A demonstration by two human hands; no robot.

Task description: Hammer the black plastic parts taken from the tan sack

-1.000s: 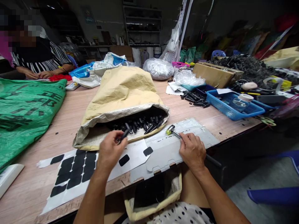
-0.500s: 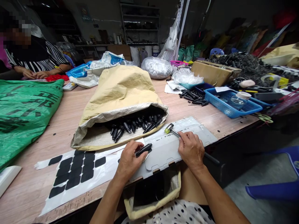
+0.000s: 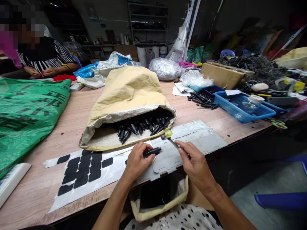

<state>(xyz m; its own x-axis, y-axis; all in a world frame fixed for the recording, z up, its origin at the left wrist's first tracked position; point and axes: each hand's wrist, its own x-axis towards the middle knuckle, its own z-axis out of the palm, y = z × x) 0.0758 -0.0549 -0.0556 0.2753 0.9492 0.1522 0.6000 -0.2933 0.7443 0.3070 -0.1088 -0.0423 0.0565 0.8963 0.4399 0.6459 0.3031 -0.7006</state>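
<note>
My left hand (image 3: 139, 158) is closed around a black pen-like tube (image 3: 153, 151), held low over the grey board (image 3: 201, 135) at the table's front edge. In my right hand (image 3: 195, 161) is a small hammer (image 3: 169, 135) with a yellowish-green face, gripped by its handle; its head is raised above the board, to the right of the tube. Beyond both hands lies a tan sack (image 3: 134, 86), its mouth facing me, with several black tubes (image 3: 134, 128) spilling inside it. A white sheet (image 3: 105, 177) bearing black rounded squares (image 3: 82, 169) extends left of my left hand.
A second tan sack (image 3: 159, 215) gapes below the table edge at my lap. A green bag (image 3: 31, 118) fills the left side. To the right are a blue basket (image 3: 240, 113), loose black parts (image 3: 202, 99) and a cardboard box (image 3: 222, 75). Another person (image 3: 48, 60) sits at the far left.
My right hand has lifted and tilted the hammer, moving its head slightly left. My left hand still holds the tube. The whole view has shifted a little, so the surroundings appear farther right.
</note>
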